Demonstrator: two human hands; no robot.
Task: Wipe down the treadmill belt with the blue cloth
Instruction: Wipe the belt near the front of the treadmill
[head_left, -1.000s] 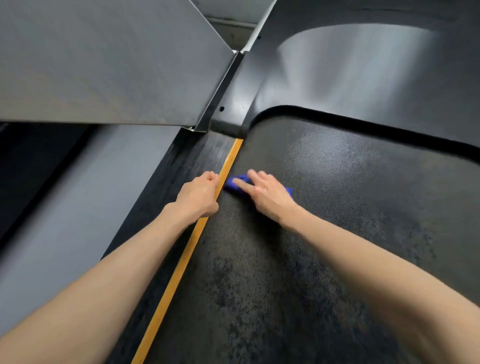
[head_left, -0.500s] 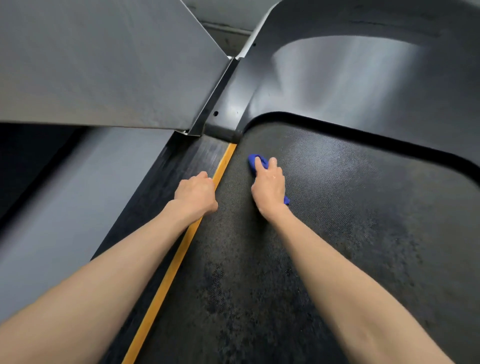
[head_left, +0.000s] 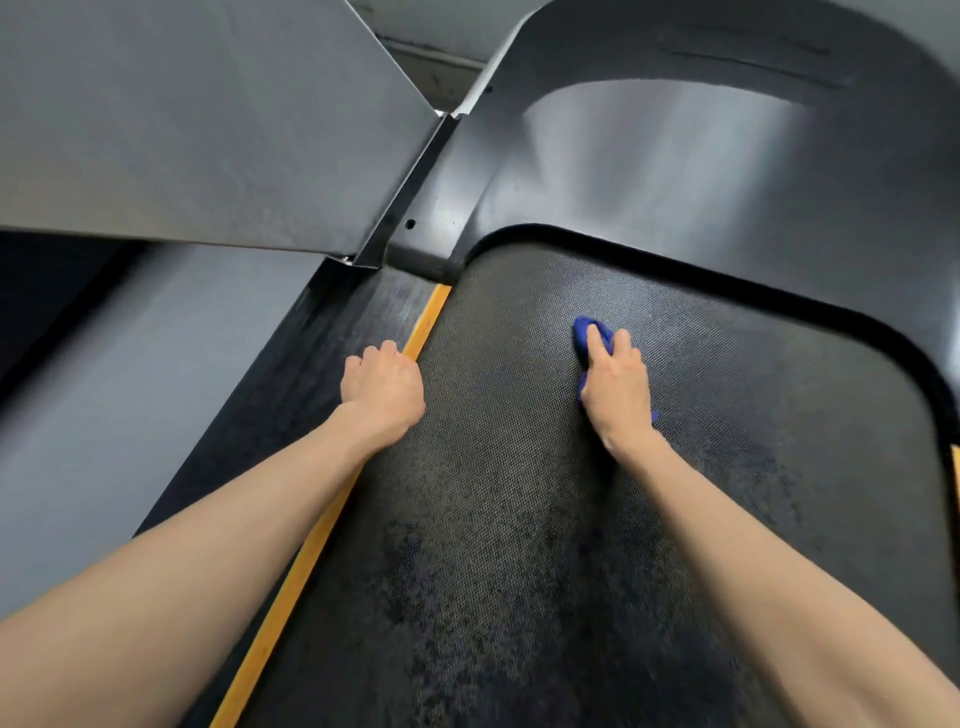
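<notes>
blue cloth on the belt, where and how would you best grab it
Come from above: the blue cloth lies flat on the belt under the right hand. Grip the bunched far end poking out past the fingers.

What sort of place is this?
Probably a gym or workout room, though only the machine shows: a textured black treadmill belt, an orange stripe along its edge, and a moulded black motor hood ahead.

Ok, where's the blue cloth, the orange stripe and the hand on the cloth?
blue cloth (head_left: 585, 332): head view, the bit poking out past the fingers.
orange stripe (head_left: 427, 317): head view, near its far end.
right hand (head_left: 618, 387): head view, its back.
</notes>
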